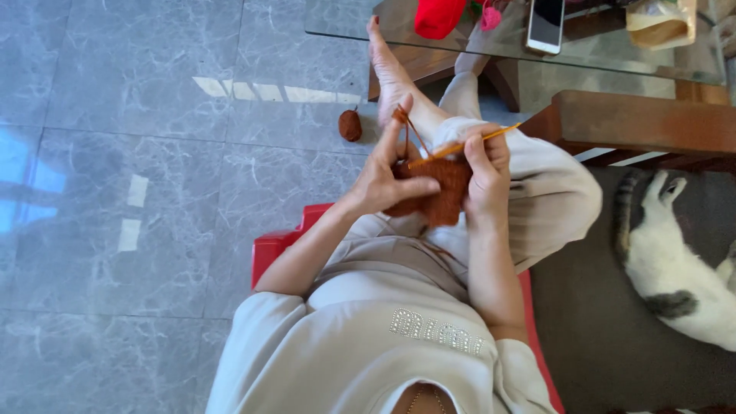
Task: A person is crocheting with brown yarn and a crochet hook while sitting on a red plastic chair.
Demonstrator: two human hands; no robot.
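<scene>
A rust-brown crocheted piece (445, 192) sits between my two hands above my lap. My left hand (387, 172) pinches its left edge, and brown yarn (412, 132) is looped over the raised index finger. My right hand (487, 172) grips the piece's right side together with an orange crochet hook (479, 139), whose shaft points up and to the right. A small brown yarn ball (350, 125) lies on the floor beside my bare foot (389, 70).
I sit on a red plastic seat (277, 245) on a grey marble floor (130, 192). A glass-topped wooden table (613, 54) holds a red yarn ball (438, 17), a phone (546, 24) and a bag. A white-and-grey cat (678, 264) lies on a dark cushion at right.
</scene>
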